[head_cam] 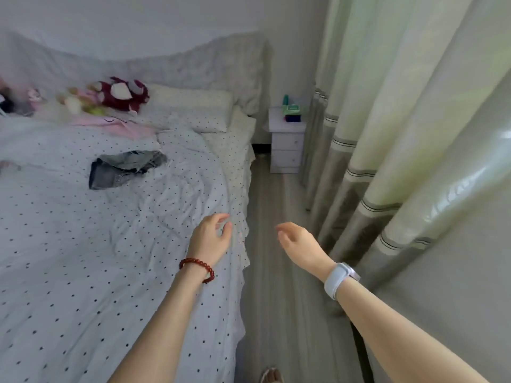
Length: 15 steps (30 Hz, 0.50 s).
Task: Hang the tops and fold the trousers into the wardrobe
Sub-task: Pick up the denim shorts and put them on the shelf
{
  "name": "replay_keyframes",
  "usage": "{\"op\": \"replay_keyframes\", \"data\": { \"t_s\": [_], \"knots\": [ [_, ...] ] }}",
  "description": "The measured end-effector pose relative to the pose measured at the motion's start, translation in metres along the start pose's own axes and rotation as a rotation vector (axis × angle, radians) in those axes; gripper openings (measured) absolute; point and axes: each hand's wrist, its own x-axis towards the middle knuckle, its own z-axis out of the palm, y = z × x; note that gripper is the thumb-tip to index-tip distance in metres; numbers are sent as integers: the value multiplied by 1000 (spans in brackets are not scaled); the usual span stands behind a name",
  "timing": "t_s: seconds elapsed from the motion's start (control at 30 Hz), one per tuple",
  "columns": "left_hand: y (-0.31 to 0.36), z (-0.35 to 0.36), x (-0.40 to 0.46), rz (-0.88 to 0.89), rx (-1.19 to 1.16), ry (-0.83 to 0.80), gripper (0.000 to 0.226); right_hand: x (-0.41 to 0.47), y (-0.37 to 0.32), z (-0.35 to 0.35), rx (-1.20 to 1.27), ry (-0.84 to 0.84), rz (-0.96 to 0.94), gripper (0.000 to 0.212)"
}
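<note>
A crumpled pair of blue-grey denim trousers [125, 168] lies on the dotted white bed [83, 244], well ahead and to the left of both hands. A pink garment [110, 123] lies farther back near the pillows. My left hand [211, 236], with a red bead bracelet on the wrist, hovers over the bed's right edge, fingers loosely apart and holding nothing. My right hand [300, 244], with a white watch on the wrist, hangs over the floor strip beside the bed, also holding nothing. No wardrobe is in view.
Plush toys [121, 94] and a pillow [190, 102] sit at the head of the bed. A white nightstand [286, 142] with small items stands at the far end of the narrow floor strip. Long curtains [401, 134] run along the right.
</note>
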Motion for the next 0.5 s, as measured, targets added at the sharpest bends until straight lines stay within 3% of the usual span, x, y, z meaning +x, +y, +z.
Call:
{"op": "replay_keyframes", "data": {
  "t_s": [0.5],
  "knots": [
    [-127, -12, 291, -405, -39, 219, 31, 374, -81, 28, -146, -322, -199, 30]
  ]
}}
